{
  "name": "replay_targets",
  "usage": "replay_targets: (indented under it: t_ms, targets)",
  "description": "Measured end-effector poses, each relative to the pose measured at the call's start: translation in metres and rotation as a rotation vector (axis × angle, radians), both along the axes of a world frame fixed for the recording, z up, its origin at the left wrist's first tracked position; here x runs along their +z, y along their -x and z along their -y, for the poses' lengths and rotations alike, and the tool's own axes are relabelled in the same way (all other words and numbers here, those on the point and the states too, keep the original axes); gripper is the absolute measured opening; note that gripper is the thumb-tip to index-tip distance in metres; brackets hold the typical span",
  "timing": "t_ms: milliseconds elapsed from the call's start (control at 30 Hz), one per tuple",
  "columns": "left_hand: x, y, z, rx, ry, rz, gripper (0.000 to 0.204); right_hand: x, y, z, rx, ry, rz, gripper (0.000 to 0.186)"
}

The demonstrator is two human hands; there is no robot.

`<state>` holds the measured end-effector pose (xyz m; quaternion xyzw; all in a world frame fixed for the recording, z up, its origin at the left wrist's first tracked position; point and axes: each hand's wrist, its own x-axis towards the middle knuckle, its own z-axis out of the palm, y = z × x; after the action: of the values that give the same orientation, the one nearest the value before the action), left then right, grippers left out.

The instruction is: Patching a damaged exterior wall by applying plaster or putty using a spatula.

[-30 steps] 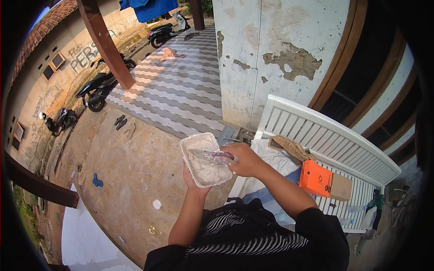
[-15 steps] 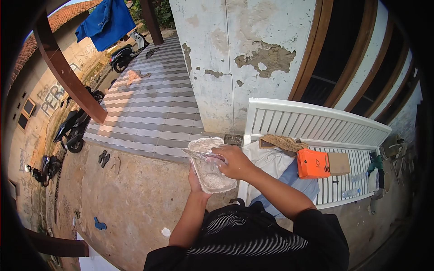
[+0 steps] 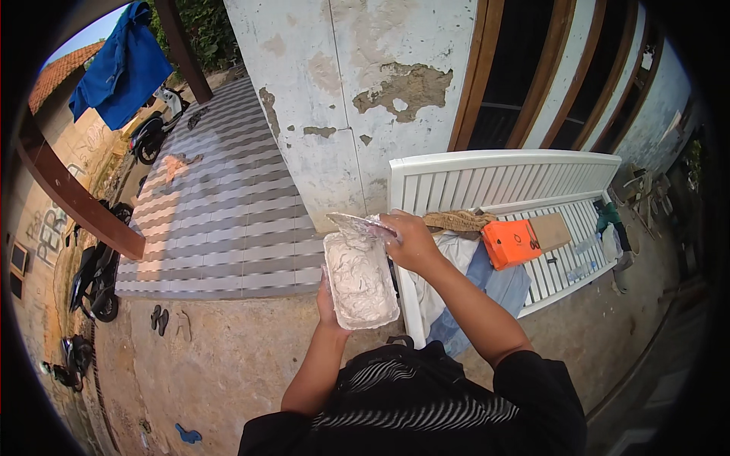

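Note:
My left hand point(image 3: 328, 307) grips a white rectangular tub point(image 3: 392, 310) from its left side and below, most of the fingers hidden under it. Pale, wet putty point(image 3: 357, 277) with a churned surface fills the tub. In my right hand point(image 3: 411, 242) is a putty knife point(image 3: 350, 222), its broad blade smeared with the same paste. The blade points left over the tub's far end, tilted, with paste hanging beneath it. Ahead stands a white wall point(image 3: 304, 83) with peeling paint and a bare grey patch point(image 3: 411, 91).
A white slatted bench point(image 3: 502, 178) on the right carries an orange box point(image 3: 509, 243), a brown box point(image 3: 550, 231) and cloths point(image 3: 487, 292). Tiled flooring point(image 3: 220, 228) lies left of the wall, beyond a brown post point(image 3: 76, 194). Sandals point(image 3: 160, 320) rest on the concrete.
My right hand has lifted the putty knife from the middle of the tub to above its far end. The view has turned rightward, so the wall and bench sit farther left.

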<state>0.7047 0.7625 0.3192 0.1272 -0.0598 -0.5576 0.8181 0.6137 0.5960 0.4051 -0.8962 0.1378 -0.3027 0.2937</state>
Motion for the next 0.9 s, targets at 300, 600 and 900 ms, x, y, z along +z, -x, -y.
replay_targets:
  t_ms: [300,600,900]
  targets:
    - [0.004,-0.009,-0.021,-0.057,0.008,0.008,0.056,0.012,-0.007,-0.039,0.097,0.064,0.111,0.022]
    - [0.006,-0.014,-0.038,0.065,-0.007,0.034,0.064,-0.003,-0.018,-0.056,-0.118,0.096,0.262,0.016]
    - [0.006,-0.025,-0.055,-0.014,0.007,0.061,0.058,0.009,-0.046,-0.081,0.048,0.085,0.167,0.033]
